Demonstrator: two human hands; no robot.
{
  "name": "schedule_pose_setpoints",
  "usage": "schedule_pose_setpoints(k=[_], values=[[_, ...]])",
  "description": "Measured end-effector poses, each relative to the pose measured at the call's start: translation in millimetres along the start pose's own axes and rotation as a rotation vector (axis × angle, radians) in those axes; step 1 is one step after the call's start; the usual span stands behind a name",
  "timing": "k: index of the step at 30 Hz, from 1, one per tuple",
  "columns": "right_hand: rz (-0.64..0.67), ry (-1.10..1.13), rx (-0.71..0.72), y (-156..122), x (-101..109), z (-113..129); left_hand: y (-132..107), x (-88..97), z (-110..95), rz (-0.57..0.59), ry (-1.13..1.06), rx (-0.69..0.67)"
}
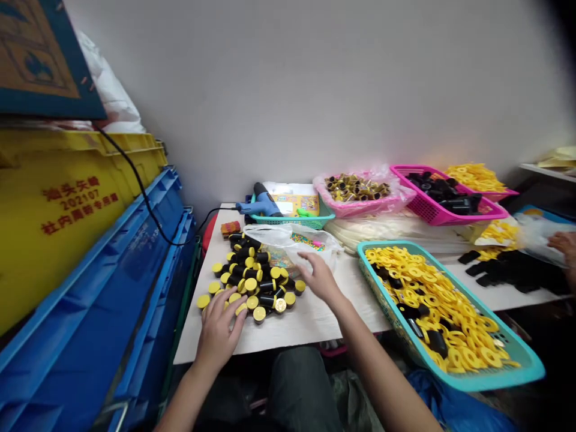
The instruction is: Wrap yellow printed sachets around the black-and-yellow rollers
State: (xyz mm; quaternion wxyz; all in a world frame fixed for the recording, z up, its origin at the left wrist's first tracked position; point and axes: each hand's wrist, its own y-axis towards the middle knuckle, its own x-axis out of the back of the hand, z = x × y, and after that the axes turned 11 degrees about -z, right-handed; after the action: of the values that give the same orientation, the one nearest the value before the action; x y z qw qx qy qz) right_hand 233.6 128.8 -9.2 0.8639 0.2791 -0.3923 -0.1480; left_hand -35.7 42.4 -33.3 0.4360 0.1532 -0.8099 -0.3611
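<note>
We see the left hand (220,327) open, fingers spread flat on the near edge of the pile of capped tubes (252,277), touching yellow caps and gripping nothing. The right hand (320,279) is open too, palm down, at the pile's right edge by the clear bag (292,239); we can't tell if it touches. The pile sits on the left of the white surface (310,327), with the bag just behind. A teal basket (508,377) of yellow rings overhangs at right. A glue gun (261,204) lies at the back. Another person's hand (562,243) is at far right.
</note>
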Motion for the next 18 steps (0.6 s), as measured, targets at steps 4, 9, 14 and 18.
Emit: schedule_pose_setpoints(k=[4, 9, 14, 18], values=[[0.059, -0.004, 0.033, -60, -16, 3, -10, -1.0, 22, -0.011, 0.116, 0.133], [-0.047, -0.048, -0.004, -86, -29, -25, -14, -5.9, 50, -0.093, 0.172, 0.461], [-0.06, -0.022, -0.02, -90, -41, -42, -31, -24.4, 66, 0.016, -0.122, 0.593], [-0.083, -0.047, -0.111, -96, -43, -44, -37, -36.8, 61, -0.011, -0.152, 0.583]])
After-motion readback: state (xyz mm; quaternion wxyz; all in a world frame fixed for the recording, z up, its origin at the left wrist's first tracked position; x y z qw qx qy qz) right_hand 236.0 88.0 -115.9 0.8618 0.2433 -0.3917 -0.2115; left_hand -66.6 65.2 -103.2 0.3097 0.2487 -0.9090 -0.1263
